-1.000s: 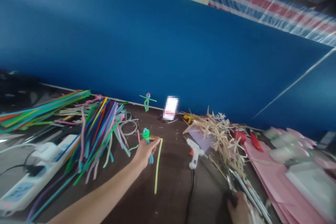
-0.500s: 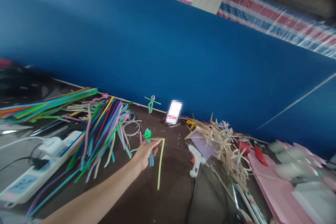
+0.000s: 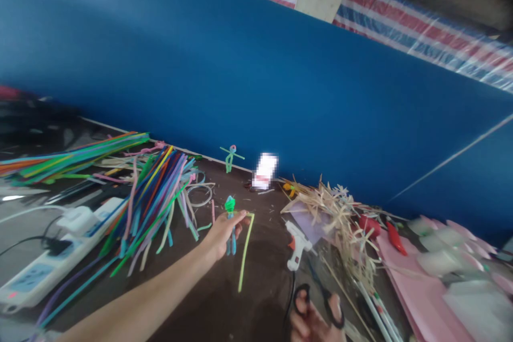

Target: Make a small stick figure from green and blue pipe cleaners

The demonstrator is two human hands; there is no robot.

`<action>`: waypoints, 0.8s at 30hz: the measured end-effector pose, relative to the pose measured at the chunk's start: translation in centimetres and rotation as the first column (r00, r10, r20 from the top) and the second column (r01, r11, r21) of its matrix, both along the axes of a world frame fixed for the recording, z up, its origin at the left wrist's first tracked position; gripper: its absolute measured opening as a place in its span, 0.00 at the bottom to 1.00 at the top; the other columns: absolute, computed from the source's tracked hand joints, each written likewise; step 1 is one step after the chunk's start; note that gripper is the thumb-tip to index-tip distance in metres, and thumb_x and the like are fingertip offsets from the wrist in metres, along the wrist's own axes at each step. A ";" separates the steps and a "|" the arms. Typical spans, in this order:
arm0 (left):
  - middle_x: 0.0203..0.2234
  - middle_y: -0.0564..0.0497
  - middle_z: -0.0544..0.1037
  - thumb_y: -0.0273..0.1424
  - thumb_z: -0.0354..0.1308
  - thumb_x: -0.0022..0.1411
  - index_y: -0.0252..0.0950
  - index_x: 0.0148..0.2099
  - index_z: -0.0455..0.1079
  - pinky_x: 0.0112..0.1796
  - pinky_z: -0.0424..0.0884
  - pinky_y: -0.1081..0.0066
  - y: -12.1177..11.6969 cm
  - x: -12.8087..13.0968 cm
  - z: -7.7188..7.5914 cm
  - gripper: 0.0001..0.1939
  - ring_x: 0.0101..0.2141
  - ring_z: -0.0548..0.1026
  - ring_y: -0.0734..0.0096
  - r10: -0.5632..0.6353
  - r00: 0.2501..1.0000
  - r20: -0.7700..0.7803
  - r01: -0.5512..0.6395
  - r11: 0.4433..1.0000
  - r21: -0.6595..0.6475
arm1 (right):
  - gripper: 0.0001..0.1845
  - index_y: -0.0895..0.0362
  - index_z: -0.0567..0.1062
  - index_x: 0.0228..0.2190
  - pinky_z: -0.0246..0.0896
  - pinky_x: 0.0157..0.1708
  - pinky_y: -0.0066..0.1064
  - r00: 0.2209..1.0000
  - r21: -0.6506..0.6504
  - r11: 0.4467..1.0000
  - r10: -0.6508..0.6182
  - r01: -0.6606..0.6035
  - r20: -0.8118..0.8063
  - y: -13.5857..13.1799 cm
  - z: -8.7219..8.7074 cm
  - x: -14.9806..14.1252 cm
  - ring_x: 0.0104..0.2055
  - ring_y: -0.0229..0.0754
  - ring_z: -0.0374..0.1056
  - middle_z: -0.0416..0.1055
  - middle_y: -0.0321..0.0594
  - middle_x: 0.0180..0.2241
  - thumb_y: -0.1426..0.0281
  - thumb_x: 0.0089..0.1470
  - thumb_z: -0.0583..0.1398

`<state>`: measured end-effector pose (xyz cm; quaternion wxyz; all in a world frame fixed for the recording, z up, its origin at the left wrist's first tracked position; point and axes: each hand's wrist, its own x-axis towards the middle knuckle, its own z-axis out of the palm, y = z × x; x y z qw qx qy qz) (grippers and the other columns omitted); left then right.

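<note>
My left hand [image 3: 224,232] is closed around a small pipe-cleaner figure [image 3: 230,204] with a green wrapped head, its blue legs hanging below my fingers. From my fingertips a yellow-green pipe cleaner [image 3: 246,256] sticks out and bends sharply down toward me. At the lower edge, my right hand [image 3: 315,323] has fingers through the black handles of a pair of scissors [image 3: 301,294]. The scissors' blades are dark and hard to make out against the table. Farther back, a finished-looking green pipe-cleaner figure [image 3: 230,160] stands against the blue partition.
Bundles of coloured pipe cleaners [image 3: 156,197] and a power strip [image 3: 52,262] lie to the left. A glue gun [image 3: 298,246] with a cord rests right of centre. Beyond it are dried strips [image 3: 340,203], pink sheets [image 3: 404,278] and pale rolls [image 3: 441,256]. A blurred bright rectangle [image 3: 265,171] leans at the back.
My right hand has come up into view from the lower right with the scissors. My left hand and the figure it holds have barely moved.
</note>
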<state>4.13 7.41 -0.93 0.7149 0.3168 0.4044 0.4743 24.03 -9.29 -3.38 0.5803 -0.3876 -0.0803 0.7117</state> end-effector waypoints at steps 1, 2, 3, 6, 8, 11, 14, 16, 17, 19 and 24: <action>0.20 0.52 0.72 0.37 0.61 0.42 0.30 0.30 0.68 0.16 0.52 0.80 -0.1 0.0 0.0 0.16 0.15 0.59 0.84 0.001 1.000 -0.003 -0.001 1.000 -0.005 | 0.30 0.55 0.72 0.25 0.47 0.12 0.23 0.996 0.010 0.998 0.066 -0.065 -0.054 0.3 0.3 -1.3 0.14 0.30 0.53 0.65 0.33 0.20 0.42 0.29 0.57; 0.20 0.52 0.72 0.37 0.62 0.41 0.30 0.30 0.68 0.16 0.52 0.80 -0.2 0.0 0.1 0.16 0.15 0.59 0.84 0.003 1.000 -0.005 -0.003 1.000 -0.010 | 0.30 0.56 0.72 0.25 0.48 0.13 0.23 0.986 0.020 0.990 0.141 -0.140 -0.094 0.6 0.5 -2.6 0.14 0.31 0.55 0.65 0.33 0.20 0.42 0.29 0.58; 0.20 0.52 0.71 0.37 0.62 0.41 0.31 0.30 0.68 0.16 0.53 0.80 -0.3 0.0 0.1 0.15 0.15 0.59 0.84 0.002 1.000 -0.009 -0.002 1.000 -0.012 | 0.30 0.56 0.71 0.25 0.49 0.13 0.24 0.971 0.035 0.978 0.207 -0.205 -0.115 0.9 0.8 -3.8 0.14 0.31 0.56 0.66 0.33 0.20 0.43 0.30 0.58; 0.20 0.52 0.71 0.38 0.62 0.41 0.30 0.28 0.69 0.17 0.53 0.79 -0.8 0.1 0.1 0.15 0.16 0.59 0.83 -0.022 0.999 -0.046 0.023 0.999 0.026 | 0.28 0.58 0.69 0.24 0.45 0.11 0.22 0.957 0.056 0.966 0.256 -0.251 -0.134 1.8 1.7 -6.9 0.13 0.30 0.54 0.65 0.32 0.18 0.44 0.34 0.56; 0.19 0.52 0.70 0.39 0.61 0.42 0.30 0.28 0.70 0.17 0.53 0.79 -1.2 0.2 0.1 0.16 0.16 0.59 0.83 -0.028 0.997 -0.073 0.033 0.997 0.072 | 0.26 0.58 0.68 0.25 0.42 0.11 0.21 0.969 0.053 0.978 0.208 -0.203 -0.134 2.5 2.6 -8.2 0.12 0.28 0.52 0.64 0.32 0.17 0.46 0.38 0.56; 0.18 0.52 0.69 0.40 0.60 0.43 0.30 0.30 0.70 0.17 0.54 0.78 -1.7 0.2 0.2 0.17 0.16 0.59 0.82 0.008 0.997 -0.081 0.002 0.992 0.127 | 0.25 0.59 0.67 0.25 0.40 0.11 0.20 0.976 0.048 0.984 0.179 -0.174 -0.126 3.3 3.8 -9.1 0.12 0.28 0.53 0.65 0.32 0.17 0.47 0.41 0.55; 0.17 0.54 0.68 0.40 0.60 0.43 0.30 0.31 0.70 0.17 0.54 0.78 -1.9 0.2 0.4 0.17 0.16 0.59 0.81 0.057 0.996 -0.062 -0.048 0.989 0.141 | 0.25 0.59 0.67 0.25 0.40 0.10 0.21 0.972 0.034 0.980 0.199 -0.197 -0.124 3.7 4.4 -9.5 0.12 0.28 0.54 0.65 0.33 0.17 0.48 0.41 0.55; 0.16 0.54 0.67 0.39 0.61 0.43 0.30 0.31 0.69 0.18 0.54 0.78 -1.9 0.2 0.4 0.17 0.17 0.60 0.81 0.089 0.995 -0.051 -0.082 0.989 0.123 | 0.25 0.59 0.67 0.26 0.40 0.10 0.21 0.972 0.028 0.978 0.207 -0.205 -0.107 3.7 4.3 -9.6 0.11 0.28 0.55 0.66 0.33 0.18 0.48 0.42 0.55; 0.16 0.55 0.67 0.39 0.61 0.43 0.31 0.31 0.69 0.18 0.54 0.78 -2.0 0.2 0.4 0.17 0.17 0.60 0.81 0.100 0.994 -0.049 -0.095 0.989 0.110 | 0.25 0.59 0.66 0.26 0.39 0.10 0.21 0.973 0.024 0.978 0.209 -0.207 -0.095 3.7 4.2 -9.7 0.11 0.28 0.54 0.66 0.33 0.18 0.48 0.43 0.55; 0.16 0.55 0.67 0.39 0.61 0.42 0.31 0.31 0.69 0.18 0.55 0.78 -2.0 0.3 0.4 0.17 0.17 0.61 0.80 0.108 0.993 -0.051 -0.103 0.991 0.087 | 0.24 0.59 0.66 0.26 0.40 0.10 0.21 0.976 0.023 0.978 0.208 -0.207 -0.066 3.7 4.0 -9.8 0.11 0.28 0.54 0.66 0.33 0.18 0.49 0.43 0.55; 0.13 0.57 0.64 0.41 0.62 0.40 0.31 0.29 0.69 0.17 0.55 0.78 -2.6 0.8 0.3 0.18 0.15 0.60 0.81 0.097 0.992 -0.084 -0.088 0.990 0.106 | 0.23 0.58 0.65 0.26 0.41 0.11 0.20 0.986 0.061 0.984 0.168 -0.168 0.009 4.1 3.7 -10.2 0.13 0.28 0.54 0.65 0.33 0.19 0.49 0.44 0.54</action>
